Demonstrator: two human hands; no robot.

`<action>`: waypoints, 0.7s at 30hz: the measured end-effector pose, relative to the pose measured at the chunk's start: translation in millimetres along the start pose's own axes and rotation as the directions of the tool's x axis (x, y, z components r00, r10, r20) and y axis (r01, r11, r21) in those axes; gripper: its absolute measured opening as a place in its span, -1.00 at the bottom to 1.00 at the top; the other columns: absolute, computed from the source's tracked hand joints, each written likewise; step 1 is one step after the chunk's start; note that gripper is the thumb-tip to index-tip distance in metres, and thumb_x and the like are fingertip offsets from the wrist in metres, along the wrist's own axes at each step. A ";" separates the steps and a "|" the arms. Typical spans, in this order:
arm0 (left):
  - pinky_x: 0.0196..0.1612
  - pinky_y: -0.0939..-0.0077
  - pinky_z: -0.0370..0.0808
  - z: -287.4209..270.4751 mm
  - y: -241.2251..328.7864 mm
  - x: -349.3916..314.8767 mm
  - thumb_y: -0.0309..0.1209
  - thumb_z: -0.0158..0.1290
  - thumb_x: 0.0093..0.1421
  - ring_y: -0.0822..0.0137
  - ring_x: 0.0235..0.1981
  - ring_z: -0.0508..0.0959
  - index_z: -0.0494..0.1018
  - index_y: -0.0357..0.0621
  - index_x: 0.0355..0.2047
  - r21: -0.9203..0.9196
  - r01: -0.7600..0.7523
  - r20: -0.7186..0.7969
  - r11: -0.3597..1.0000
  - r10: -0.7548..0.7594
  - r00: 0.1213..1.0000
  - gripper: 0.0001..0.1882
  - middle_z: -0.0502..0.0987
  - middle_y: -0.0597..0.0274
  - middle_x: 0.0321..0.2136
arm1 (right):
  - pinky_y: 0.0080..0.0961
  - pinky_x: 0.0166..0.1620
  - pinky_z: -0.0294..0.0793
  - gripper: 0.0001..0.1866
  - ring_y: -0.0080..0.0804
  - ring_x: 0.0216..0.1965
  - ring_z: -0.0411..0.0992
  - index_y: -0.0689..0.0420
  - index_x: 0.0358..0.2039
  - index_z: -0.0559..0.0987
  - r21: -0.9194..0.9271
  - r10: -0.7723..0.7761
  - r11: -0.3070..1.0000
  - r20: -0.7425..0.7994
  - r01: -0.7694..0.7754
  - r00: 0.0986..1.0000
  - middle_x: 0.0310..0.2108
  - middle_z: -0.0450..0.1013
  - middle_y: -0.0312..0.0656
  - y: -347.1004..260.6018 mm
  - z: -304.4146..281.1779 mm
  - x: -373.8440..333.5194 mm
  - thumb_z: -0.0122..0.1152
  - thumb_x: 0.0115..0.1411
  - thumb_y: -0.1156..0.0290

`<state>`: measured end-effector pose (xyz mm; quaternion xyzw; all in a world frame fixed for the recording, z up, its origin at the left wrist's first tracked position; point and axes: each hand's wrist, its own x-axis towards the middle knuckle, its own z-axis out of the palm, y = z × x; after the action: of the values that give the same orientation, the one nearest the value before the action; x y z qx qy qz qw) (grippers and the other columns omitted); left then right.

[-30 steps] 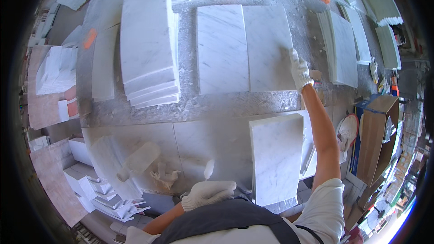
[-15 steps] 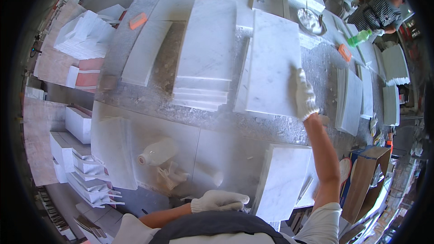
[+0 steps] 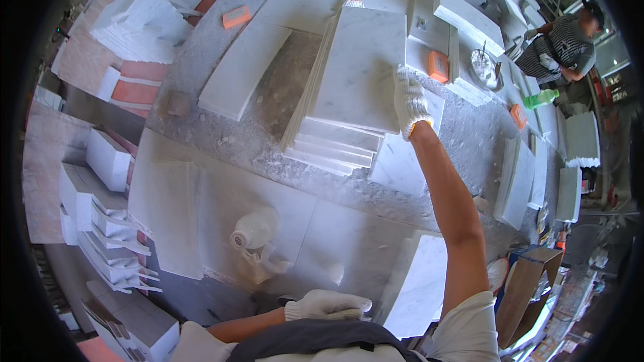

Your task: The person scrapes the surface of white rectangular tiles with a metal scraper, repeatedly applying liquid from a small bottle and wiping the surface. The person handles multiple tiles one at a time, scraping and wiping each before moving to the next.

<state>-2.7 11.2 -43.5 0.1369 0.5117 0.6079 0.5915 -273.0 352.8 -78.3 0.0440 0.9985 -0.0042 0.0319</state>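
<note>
My right hand (image 3: 410, 102), in a white knit glove, grips the right edge of a white marble slab (image 3: 362, 70). This slab lies on top of a stack of similar slabs (image 3: 335, 151), whose near edges stick out in steps. Beside the stack, partly under my right arm, another marble slab (image 3: 396, 167) rests on the dusty table (image 3: 268, 141). My left hand (image 3: 329, 305), also gloved, is close to my body with its fingers stretched to the right, and nothing shows in it. Near it stand a white plastic bottle (image 3: 256, 228) and a crumpled pale glove (image 3: 265, 265).
Orange blocks (image 3: 439, 66) lie about the table. A metal bowl (image 3: 484, 70) with tools and a green bottle (image 3: 541, 98) are at the right. More slabs (image 3: 515, 181) stand right of my arm. A person (image 3: 560, 43) in a striped top stands far right.
My right hand has brought the marble slab leftward onto the stack. An orange block and the slab beneath are uncovered. My left hand has stayed nearly still; the view has shifted.
</note>
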 end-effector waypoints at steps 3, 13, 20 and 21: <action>-0.06 0.65 0.51 0.4 -10.8 5.8 -0.45 0.14 0.39 0.54 -0.15 0.59 0.57 -0.18 0.13 -0.026 -0.078 0.024 0.997 0.078 0.997 -0.68 0.66 0.30 -0.17 | -0.27 0.10 0.47 -0.58 -0.08 0.09 0.43 0.11 0.21 0.44 0.108 -0.034 0.993 -0.065 0.041 0.997 0.07 0.44 -0.01 14.2 -23.7 -1.3 0.03 0.40 0.26; 0.00 0.51 0.55 1.6 -7.2 -13.1 -0.17 0.13 0.40 0.35 -0.11 0.67 0.57 -0.13 0.11 0.203 -0.060 0.106 0.977 0.039 0.994 -0.61 0.69 0.16 -0.11 | -0.38 -0.21 0.58 -0.67 -0.31 -0.27 0.58 0.11 0.06 0.58 0.733 0.290 0.679 -0.221 -0.037 0.931 -0.22 0.59 -0.13 56.7 -57.5 -128.8 0.16 0.39 0.22; -0.06 0.52 0.55 30.0 17.0 -16.6 -0.28 0.09 0.42 0.38 -0.18 0.65 0.58 -0.27 0.01 0.542 -0.210 0.250 0.814 0.082 0.965 -0.68 0.67 0.12 -0.23 | -0.07 0.34 0.24 -0.37 0.10 0.31 0.28 0.09 0.31 0.39 0.197 0.517 0.853 -0.193 -0.483 0.834 0.33 0.31 -0.01 26.5 32.7 -397.1 0.18 0.35 0.03; -0.04 0.47 0.57 34.0 14.7 -16.1 -0.27 0.11 0.40 0.31 -0.16 0.68 0.57 -0.26 0.03 0.565 -0.304 0.301 0.767 0.152 0.942 -0.66 0.68 0.11 -0.20 | -0.02 0.39 0.17 -0.36 0.14 0.36 0.22 0.10 0.33 0.37 0.076 0.579 0.816 -0.090 -0.574 0.811 0.37 0.26 -0.01 7.2 42.2 -431.5 0.16 0.35 0.01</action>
<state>19.2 16.4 -10.0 0.4513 0.5834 0.4598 0.4946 159.3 321.8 -92.8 0.3451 0.9381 -0.0146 -0.0240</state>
